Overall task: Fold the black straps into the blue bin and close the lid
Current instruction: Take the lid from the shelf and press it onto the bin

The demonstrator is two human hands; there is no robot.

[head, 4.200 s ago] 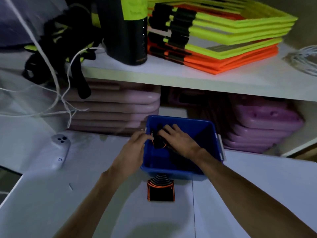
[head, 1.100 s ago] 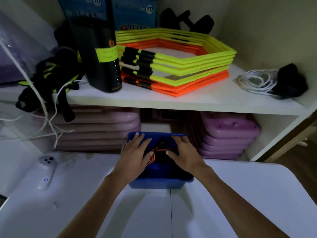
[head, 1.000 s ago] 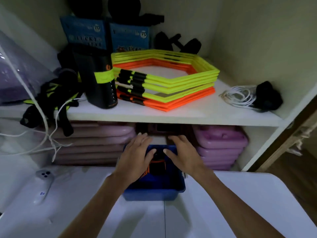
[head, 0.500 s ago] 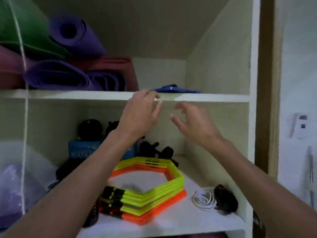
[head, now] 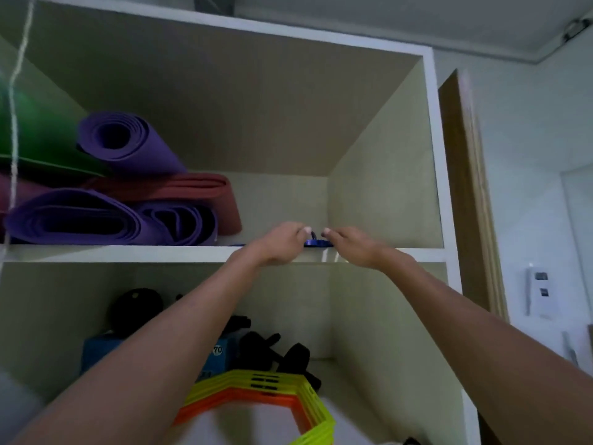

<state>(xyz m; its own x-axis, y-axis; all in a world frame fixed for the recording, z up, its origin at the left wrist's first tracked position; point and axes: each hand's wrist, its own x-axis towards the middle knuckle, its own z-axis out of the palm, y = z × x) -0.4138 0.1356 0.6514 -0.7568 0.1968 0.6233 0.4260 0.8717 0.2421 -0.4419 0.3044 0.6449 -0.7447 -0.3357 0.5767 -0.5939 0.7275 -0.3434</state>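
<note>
— Where's the lid (head: 316, 242)?
— On the shelf (head: 128, 253) edge, between my hands; left hand (head: 282, 244) and right hand (head: 351, 247) each curl onto an end of it; the bin's out of view

— Risk?
— I'd guess it tips off the lip if one side slips

— Room?
— Mats (head: 106, 216) crowd my left; open on my right

A dim beige shelf unit (head: 378, 200) with white edges stands beside a wooden door frame (head: 465, 187) and white wall (head: 529, 139).
</note>
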